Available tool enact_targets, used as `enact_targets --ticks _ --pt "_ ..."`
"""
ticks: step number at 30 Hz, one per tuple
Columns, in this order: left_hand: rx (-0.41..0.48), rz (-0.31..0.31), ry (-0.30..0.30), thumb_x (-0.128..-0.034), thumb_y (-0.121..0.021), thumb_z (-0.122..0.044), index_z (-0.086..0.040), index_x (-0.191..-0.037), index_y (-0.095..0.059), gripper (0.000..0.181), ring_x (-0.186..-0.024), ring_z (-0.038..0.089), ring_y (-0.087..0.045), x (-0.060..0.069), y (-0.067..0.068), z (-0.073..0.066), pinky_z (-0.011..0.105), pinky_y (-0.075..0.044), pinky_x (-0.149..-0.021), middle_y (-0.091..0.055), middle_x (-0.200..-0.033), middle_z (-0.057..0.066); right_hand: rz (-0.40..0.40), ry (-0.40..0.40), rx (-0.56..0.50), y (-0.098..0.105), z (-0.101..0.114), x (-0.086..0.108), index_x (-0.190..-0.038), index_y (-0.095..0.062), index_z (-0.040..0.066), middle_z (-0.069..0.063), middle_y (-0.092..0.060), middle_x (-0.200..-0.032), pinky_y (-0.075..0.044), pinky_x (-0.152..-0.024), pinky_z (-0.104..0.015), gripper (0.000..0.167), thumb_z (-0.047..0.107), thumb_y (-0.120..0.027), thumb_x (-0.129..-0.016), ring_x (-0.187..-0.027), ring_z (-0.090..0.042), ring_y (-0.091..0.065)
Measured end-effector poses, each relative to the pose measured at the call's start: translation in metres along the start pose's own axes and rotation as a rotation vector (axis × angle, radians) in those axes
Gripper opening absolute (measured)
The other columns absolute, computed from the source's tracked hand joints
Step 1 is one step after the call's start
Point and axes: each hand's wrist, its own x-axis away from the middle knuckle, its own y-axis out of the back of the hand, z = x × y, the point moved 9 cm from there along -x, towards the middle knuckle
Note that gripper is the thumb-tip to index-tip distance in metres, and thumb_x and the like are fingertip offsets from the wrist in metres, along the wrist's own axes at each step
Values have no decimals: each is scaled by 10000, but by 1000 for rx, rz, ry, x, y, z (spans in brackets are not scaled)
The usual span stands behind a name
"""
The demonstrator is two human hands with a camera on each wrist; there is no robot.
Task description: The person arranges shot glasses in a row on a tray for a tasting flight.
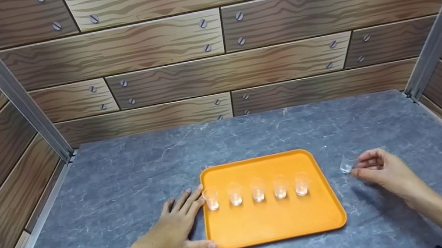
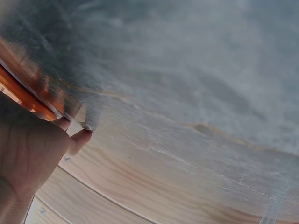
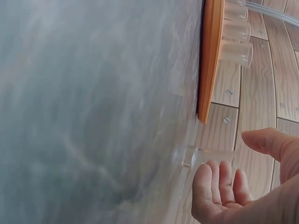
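An orange tray [image 1: 274, 224] lies on the table, with several small clear shot glasses [image 1: 258, 191] upright in a row across it. My left hand [image 1: 175, 228] rests flat along the tray's left side, fingers spread; the index fingertip and thumb touch its rim. To the right of the tray another shot glass [image 1: 346, 164] stands on the tabletop. Beside it is my right hand [image 1: 386, 171], thumb and fingertips close to the glass. In the right wrist view a wide gap shows between thumb [image 3: 264, 140] and fingers, with the glass [image 3: 205, 157] just beyond the fingertips.
The blue-grey marbled table [image 1: 121, 166] is enclosed by wood-patterned walls [image 1: 178, 79] at the back and both sides. Grey metal posts [image 1: 11, 86] stand at the back corners.
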Motion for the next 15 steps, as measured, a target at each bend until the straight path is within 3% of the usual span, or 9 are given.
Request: enact_targets --ticks 3,6,10,12,15 --pt "-2 1 0 -951 -581 -845 -100 -1722 -308 1106 -1631 440 -185 0 0 0 795 -225 -1178 -135 -1823 101 23 -13 23 0 -3 -4 -1430 -426 -125 -217 -627 -1279 -555 -819 -213 624 145 -783 -995 -1017 -128 -629" --pt "0 2 -1 -953 -582 -842 -94 -1718 -316 1103 -1631 442 -183 0 0 0 795 -224 -1178 -133 -1822 105 82 -21 51 -4 -4 -8 -1535 -324 -161 -363 -542 -1420 -548 -873 -212 765 202 -759 -1021 -1199 -308 -634" --pt "4 5 -2 -955 -584 -839 -94 -1722 -309 1104 -1632 442 -177 0 0 0 796 -220 -1178 -125 -1824 102 126 -13 109 -7 -3 -12 -1572 -319 -181 -403 -504 -1484 -518 -900 -209 814 253 -753 -1036 -1344 -481 -557" --pt "11 7 -2 -956 -586 -836 -96 -1727 -296 1107 -1633 441 -175 0 0 0 799 -217 -1178 -123 -1825 99 128 -2 127 -8 -1 -14 -1560 -357 -182 -386 -525 -1477 -508 -897 -206 793 259 -758 -1037 -1328 -456 -575" --pt "14 7 -2 -957 -587 -835 -93 -1731 -283 1114 -1633 444 -174 0 0 0 803 -216 -1176 -127 -1824 103 118 -1 115 -8 -1 -17 -1533 -427 -166 -333 -571 -1458 -525 -886 -208 741 248 -779 -1029 -1231 -294 -640"
